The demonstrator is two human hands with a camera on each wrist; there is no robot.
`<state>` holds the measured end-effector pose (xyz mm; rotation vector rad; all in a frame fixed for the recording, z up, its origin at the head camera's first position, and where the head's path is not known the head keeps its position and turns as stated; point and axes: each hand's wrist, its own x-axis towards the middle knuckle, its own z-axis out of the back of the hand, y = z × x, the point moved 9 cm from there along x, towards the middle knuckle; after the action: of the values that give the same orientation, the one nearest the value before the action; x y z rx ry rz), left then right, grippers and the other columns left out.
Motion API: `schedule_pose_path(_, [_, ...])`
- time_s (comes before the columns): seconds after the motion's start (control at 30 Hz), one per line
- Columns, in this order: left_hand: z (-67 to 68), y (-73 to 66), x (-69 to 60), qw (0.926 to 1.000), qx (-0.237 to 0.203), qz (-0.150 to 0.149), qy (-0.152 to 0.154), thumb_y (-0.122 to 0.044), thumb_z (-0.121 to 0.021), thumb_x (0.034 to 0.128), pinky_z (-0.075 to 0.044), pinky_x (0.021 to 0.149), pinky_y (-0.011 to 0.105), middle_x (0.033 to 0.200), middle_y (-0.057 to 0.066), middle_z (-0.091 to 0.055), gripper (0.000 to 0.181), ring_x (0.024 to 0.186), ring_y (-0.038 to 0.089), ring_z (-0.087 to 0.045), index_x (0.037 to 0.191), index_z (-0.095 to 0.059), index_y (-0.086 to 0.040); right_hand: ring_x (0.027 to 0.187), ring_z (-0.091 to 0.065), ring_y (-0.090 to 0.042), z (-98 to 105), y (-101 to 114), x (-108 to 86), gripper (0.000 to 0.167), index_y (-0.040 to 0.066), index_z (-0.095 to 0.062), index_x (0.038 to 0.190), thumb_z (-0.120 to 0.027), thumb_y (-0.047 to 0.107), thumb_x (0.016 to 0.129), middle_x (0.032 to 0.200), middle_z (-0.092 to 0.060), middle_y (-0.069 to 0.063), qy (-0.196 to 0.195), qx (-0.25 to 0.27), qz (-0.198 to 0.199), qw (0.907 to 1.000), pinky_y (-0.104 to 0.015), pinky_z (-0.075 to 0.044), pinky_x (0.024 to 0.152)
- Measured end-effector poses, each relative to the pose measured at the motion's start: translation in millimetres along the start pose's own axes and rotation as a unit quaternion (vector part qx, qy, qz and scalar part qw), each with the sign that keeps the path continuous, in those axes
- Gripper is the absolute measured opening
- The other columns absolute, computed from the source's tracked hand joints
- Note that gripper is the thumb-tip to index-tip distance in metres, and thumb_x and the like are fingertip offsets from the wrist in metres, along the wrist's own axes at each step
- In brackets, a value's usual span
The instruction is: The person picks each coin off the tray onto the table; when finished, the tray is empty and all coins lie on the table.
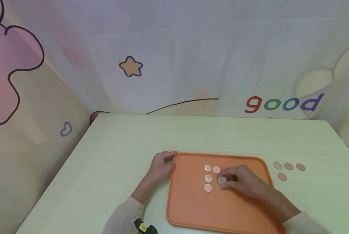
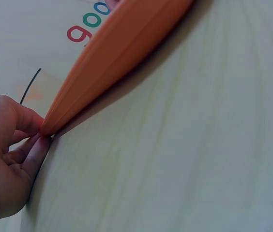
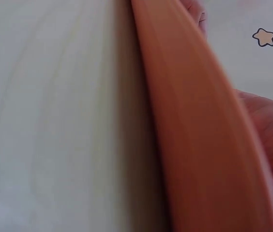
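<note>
Coins (image 1: 208, 178) are lying on an orange tray (image 1: 197, 209), lower centre of the frame — the right hand (image 1: 245, 182) is pinching a silver coin (image 1: 221, 180) (just beside them), the left hand (image 1: 161, 167) is gripping the tray's upper-left corner.

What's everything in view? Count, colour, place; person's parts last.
table: 1, pale green, under the tray
tray: 1, orange, on the table
tray coins: 4, two gold, two pinkish, on tray
held coin: 1, silver, over the tray
table coins: 4, one pale gold, three copper, right of tray
backdrop: 1, pale, behind the table
big shape: 1, pink, backdrop's far left
star: 1, tan, backdrop's left half
heart: 1, purple, backdrop's left
word "good": 1, multicoloured, backdrop's right
curved line: 1, black, backdrop's bottom
sleeves: 2, pale, picture bottom
wrist device: 1, black and yellow, beside left sleeve
left hand: 1, bare, gripping tray's far left corner
right hand: 1, bare, pinching held coin
</note>
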<state>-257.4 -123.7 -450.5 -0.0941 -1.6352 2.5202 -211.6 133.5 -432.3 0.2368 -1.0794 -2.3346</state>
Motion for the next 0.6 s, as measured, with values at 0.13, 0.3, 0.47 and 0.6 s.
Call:
schedule_pose_path(0.13, [-0.5, -1.2, -1.3, 1.0, -0.002, 0.001, 0.003, 0.004, -0.058, 0.0825, -0.048, 0.107, 0.052, 0.121, 0.018, -0.071, 0.048, 0.121, 0.035, -0.063, 0.13, -0.068, 0.001, 0.071, -0.051, 0.004, 1, -1, -0.1, 0.029, 0.01, -0.078, 0.106, -0.083, 0.023, 0.081, 0.076, -0.064, 0.011, -0.001, -0.001, -0.018, 0.9998, -0.018, -0.045, 0.064])
schedule_pose_path(0.3, [-0.7, -3.0, -2.7, 0.9999, 0.007, -0.004, 0.011, 0.004, -0.057, 0.083, -0.049, 0.104, 0.051, 0.123, 0.017, -0.07, 0.049, 0.121, 0.035, -0.063, 0.131, -0.066, 0.001, 0.073, -0.053, 0.002, 3, -4, -0.7, 0.031, 0.011, -0.078, 0.109, -0.083, 0.024, 0.081, 0.079, -0.066, 0.008, -0.012, 0.009, -0.044, 0.9989, -0.018, -0.047, 0.066])
schedule_pose_path(0.47, [-0.4, -4.5, -3.0, 0.9999, 0.008, -0.007, 0.012, 0.003, -0.057, 0.083, -0.049, 0.104, 0.05, 0.124, 0.017, -0.07, 0.05, 0.121, 0.034, -0.064, 0.132, -0.066, 0.001, 0.076, -0.056, -0.002, 7, -9, -1.9, 0.028, 0.014, -0.077, 0.108, -0.083, 0.023, 0.082, 0.082, -0.068, 0.005, -0.025, 0.03, -0.063, 0.9973, -0.019, -0.049, 0.069])
schedule_pose_path(0.6, [-0.8, -3.7, -2.9, 0.9999, 0.005, -0.005, 0.014, 0.003, -0.057, 0.0831, -0.049, 0.104, 0.051, 0.124, 0.017, -0.07, 0.05, 0.121, 0.034, -0.064, 0.132, -0.066, 0.001, 0.079, -0.057, -0.002, 10, -15, -3.1, 0.029, 0.01, -0.075, 0.112, -0.079, 0.023, 0.086, 0.087, -0.069, 0.003, -0.026, 0.058, -0.08, 0.9948, -0.019, -0.05, 0.071])
